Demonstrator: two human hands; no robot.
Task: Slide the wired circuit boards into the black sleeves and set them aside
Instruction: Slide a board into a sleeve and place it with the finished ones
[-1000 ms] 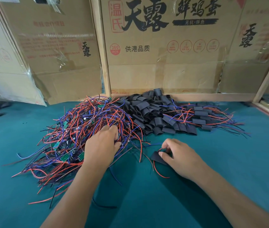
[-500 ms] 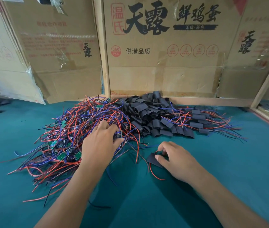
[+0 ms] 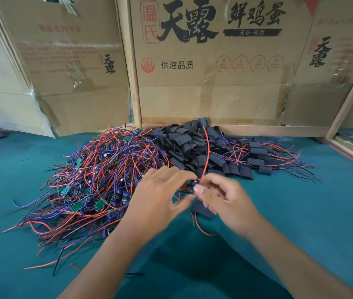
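Observation:
My left hand [image 3: 160, 197] pinches a small wired circuit board [image 3: 192, 186] at its fingertips, and the board's red wire [image 3: 206, 152] arcs upward. My right hand [image 3: 229, 201] meets it there, thumb and forefinger on the board. Its lower fingers hold a flat black sleeve [image 3: 201, 209] just above the green table [image 3: 300, 212]. A big tangle of wired boards [image 3: 98, 175] with red, blue and black leads lies to the left. Loose black sleeves [image 3: 192, 145] are heaped behind my hands.
Sleeved boards [image 3: 257, 156] with trailing wires lie at the right of the sleeve heap. Cardboard boxes [image 3: 214, 72] wall off the back of the table. A wooden frame [image 3: 348, 147] stands at the far right. Stray wires [image 3: 63, 255] reach toward the front left.
My left hand has left the wire tangle and moved right with a board. My right hand has lifted with the sleeve, and the two hands now meet.

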